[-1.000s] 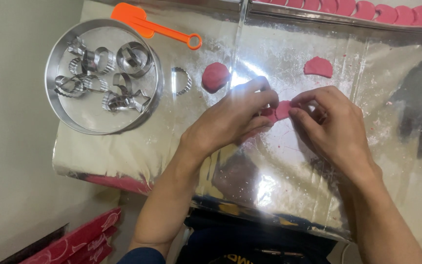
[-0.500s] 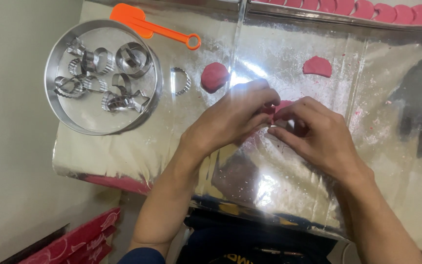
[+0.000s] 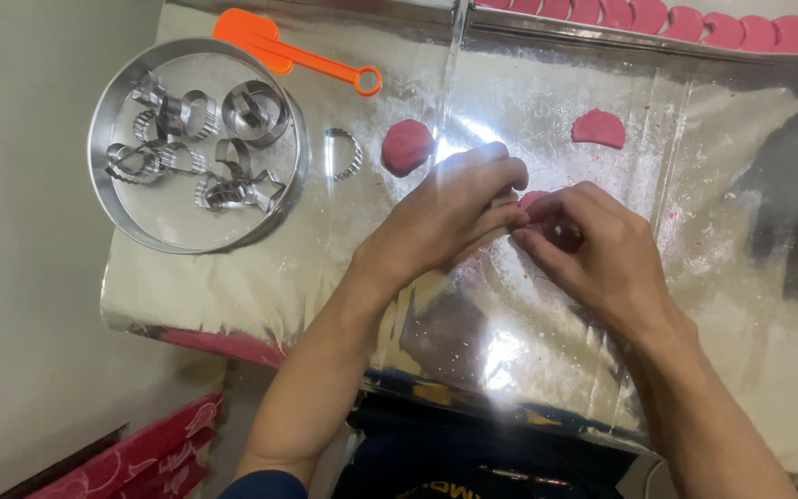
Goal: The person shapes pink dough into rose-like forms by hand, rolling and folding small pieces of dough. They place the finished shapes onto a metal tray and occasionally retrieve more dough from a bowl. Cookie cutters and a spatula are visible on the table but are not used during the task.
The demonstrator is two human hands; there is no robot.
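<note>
One foil-covered tabletop (image 3: 260, 277). One round tin (image 3: 122, 208) left of hands, several metal cutters inside. One orange spatula (image 3: 274, 46) above tin. One loose cutter (image 3: 344, 152) right of tin. Left hand (image 3: 445, 217), right hand (image 3: 593, 249): fingers pinched together on one small pink dough piece (image 3: 533, 198). Two more dough pieces (image 3: 406, 145) (image 3: 598, 127) beyond hands.

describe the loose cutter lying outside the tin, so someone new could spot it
Start at the round metal tin at the foil-covered table's left end. Just right of its rim, left of a pink dough ball, lies one scalloped ring cutter. Every other cutter sits inside the tin.
</note>
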